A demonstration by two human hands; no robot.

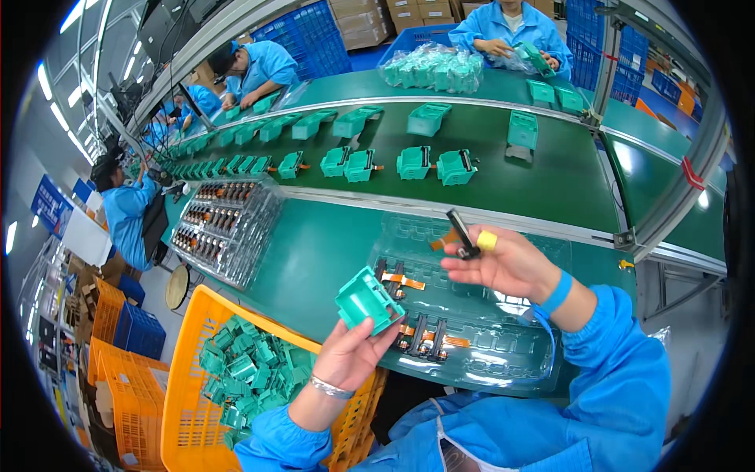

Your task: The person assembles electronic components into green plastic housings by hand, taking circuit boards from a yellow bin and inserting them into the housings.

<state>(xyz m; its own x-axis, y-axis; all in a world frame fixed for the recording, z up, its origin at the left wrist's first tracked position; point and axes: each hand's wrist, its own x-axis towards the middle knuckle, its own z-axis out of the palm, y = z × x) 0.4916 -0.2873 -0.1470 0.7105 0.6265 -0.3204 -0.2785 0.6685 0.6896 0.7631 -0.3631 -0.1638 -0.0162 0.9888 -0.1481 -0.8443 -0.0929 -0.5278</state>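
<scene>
My left hand (pixel 344 355) is closed round the lower edge of a green plastic housing (pixel 363 294), its open hollow facing up. To its right, my right hand (pixel 503 267) pinches a narrow black bar-shaped part (pixel 458 228) with an orange flat ribbon cable (pixel 443 240); a yellow cover sits on one finger. The black part is raised above a clear plastic tray (pixel 503 358) and apart from the housing. Several similar black parts with orange ribbon cables (pixel 429 338) lie in the tray. A blue band with a cord circles my right wrist.
At lower left an orange crate (pixel 182 370) holds many green housings (pixel 250 366). Stacked clear trays of black parts (pixel 224 228) stand at the table's left. Beyond a metal rail, a dark green conveyor (pixel 519 189) carries rows of green housings (pixel 429 118). Co-workers in blue sit opposite.
</scene>
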